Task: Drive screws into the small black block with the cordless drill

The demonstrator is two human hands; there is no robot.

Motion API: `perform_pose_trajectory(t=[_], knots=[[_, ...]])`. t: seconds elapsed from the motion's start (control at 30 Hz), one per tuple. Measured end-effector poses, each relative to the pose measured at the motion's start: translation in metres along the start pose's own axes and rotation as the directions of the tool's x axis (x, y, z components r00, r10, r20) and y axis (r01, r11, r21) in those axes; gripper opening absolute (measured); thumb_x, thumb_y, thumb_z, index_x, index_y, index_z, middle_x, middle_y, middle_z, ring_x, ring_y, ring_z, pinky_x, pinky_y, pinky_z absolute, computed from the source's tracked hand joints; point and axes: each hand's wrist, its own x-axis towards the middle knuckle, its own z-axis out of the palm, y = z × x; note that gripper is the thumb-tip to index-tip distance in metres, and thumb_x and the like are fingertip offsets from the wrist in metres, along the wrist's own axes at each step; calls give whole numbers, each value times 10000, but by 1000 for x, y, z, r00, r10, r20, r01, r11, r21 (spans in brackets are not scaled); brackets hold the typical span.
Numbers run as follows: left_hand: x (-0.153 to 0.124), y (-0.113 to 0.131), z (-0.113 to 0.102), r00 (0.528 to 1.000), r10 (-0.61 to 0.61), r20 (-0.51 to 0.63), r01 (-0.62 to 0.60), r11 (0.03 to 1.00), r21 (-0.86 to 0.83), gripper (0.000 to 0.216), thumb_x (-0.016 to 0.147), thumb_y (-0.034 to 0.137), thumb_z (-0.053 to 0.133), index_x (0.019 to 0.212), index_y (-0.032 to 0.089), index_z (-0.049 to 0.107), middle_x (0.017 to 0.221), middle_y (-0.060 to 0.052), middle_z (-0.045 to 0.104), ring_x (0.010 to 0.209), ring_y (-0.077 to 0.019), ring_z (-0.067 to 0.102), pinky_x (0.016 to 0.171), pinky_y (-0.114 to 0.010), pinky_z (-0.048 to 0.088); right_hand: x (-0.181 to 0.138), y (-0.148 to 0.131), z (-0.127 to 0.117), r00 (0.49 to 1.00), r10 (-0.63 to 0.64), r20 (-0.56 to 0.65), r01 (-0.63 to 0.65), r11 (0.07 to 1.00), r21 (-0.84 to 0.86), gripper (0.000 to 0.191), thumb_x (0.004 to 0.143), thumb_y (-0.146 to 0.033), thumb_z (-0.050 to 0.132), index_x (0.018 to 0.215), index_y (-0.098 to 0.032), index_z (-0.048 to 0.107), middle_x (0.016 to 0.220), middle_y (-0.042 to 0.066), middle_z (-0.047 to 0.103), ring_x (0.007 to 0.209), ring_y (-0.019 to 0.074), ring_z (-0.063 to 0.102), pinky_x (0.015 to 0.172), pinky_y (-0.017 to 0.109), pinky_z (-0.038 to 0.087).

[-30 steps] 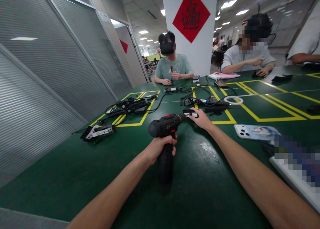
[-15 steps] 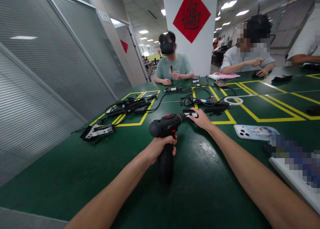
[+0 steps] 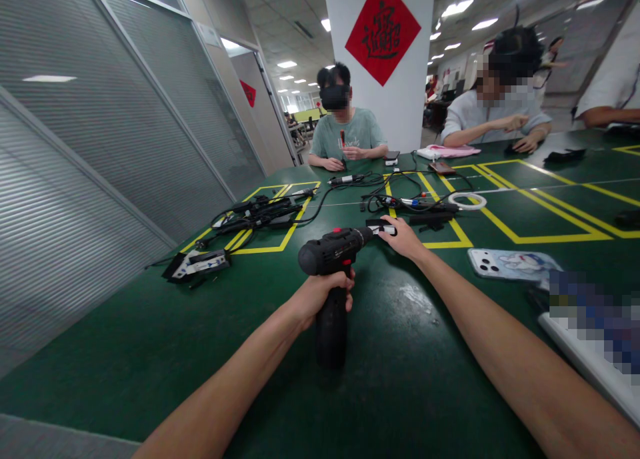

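A black cordless drill [image 3: 330, 253] with red details is in my left hand [image 3: 327, 292], whose fingers wrap round the grip below the body. The drill lies pointing away and to the right. Just beyond its chuck, my right hand [image 3: 400, 236] pinches a small black-and-white piece [image 3: 384, 228] at the drill's tip. Whether the bit touches the piece is too small to tell. Right behind my right hand lie black strips [image 3: 431, 217] and a tangle of black cables [image 3: 400, 203].
Black cables and parts [image 3: 260, 212] lie in a yellow-taped area at left, near a black-and-white housing [image 3: 197, 264]. A white ring [image 3: 467, 201] and a phone [image 3: 513, 264] lie at right. Two people [image 3: 350, 132] [image 3: 495, 119] sit across the green table [image 3: 425, 392].
My hands, the drill and the small piece look unchanged. Another person has come into view in the far right background.
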Motion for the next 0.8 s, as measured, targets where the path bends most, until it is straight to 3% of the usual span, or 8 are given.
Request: perform_pose_trajectory(t=[0.2, 0.43, 0.8], knots=[[-2, 2, 3, 999, -8, -38, 8, 1000, -6, 194, 627, 171, 534, 815, 127, 533, 647, -9, 515, 448, -112, 521, 470, -238, 402, 0, 0, 0, 1000, 3, 4, -3, 1000, 3, 428, 768, -319, 564, 1190, -265, 520, 986, 49, 511, 890, 197, 556, 854, 330, 415], [3, -3, -5, 998, -9, 57, 10, 1000, -8, 174, 670, 184, 537, 836, 132, 525, 671, 0, 503, 479, -115, 541, 500, -240, 407, 1, 1, 1, 1000, 2, -3, -2, 1000, 7, 446, 767, -324, 567, 1205, -263, 511, 1014, 57, 515, 905, 201, 560, 856, 333, 418], [2, -3, -5, 998, -25, 57, 27, 999, -21, 176, 675, 191, 532, 841, 136, 518, 680, -1, 506, 492, -110, 537, 508, -235, 402, 1, 2, 2, 1000, 1, -10, -1, 1000, -2, 454, 768, -331, 572, 1211, -259, 507, 1061, 67, 519, 942, 205, 558, 872, 339, 416]])
